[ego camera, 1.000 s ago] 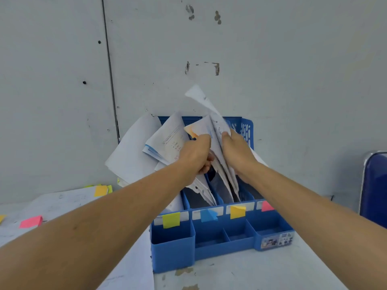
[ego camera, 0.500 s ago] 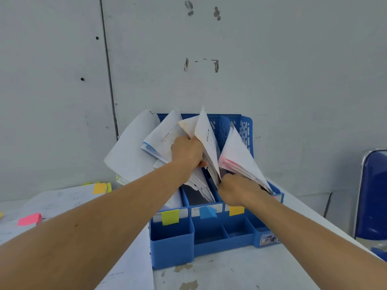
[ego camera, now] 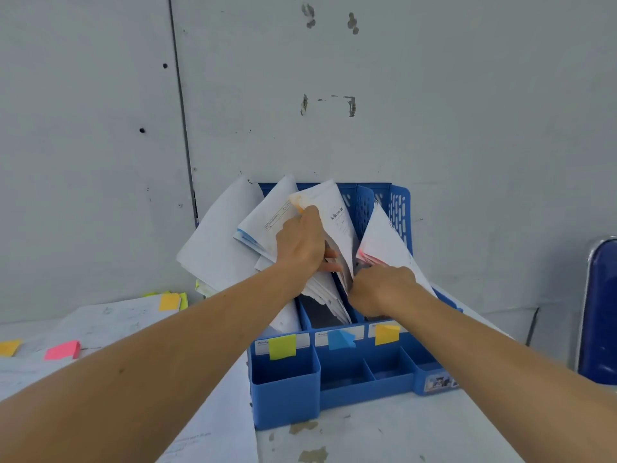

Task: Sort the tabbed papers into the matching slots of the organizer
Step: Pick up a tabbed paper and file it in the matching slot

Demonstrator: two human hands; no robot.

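A blue desk organizer (ego camera: 287, 389) stands on the table against the wall, its slots marked by a yellow-green tab (ego camera: 282, 346), a blue tab (ego camera: 340, 339) and an orange tab (ego camera: 386, 333). White papers fan out of the slots. My left hand (ego camera: 302, 243) grips the orange-tabbed sheets (ego camera: 329, 203) over the middle slots. Lower and to the right, my right hand (ego camera: 380, 289) has its fingers curled down among the paper edges at the orange slot, below the pink-tabbed papers (ego camera: 384, 242). Its fingertips are hidden.
Loose sheets (ego camera: 110, 320) with orange (ego camera: 169, 301), pink (ego camera: 62, 349) and yellow tabs lie on the table to the left. A blue chair (ego camera: 599, 312) stands at the right edge. The grey wall rises right behind the organizer.
My right hand dropped from the top of the papers to the base of the orange slot. The raised sheet has settled lower into the organizer. My left hand stayed on the papers.
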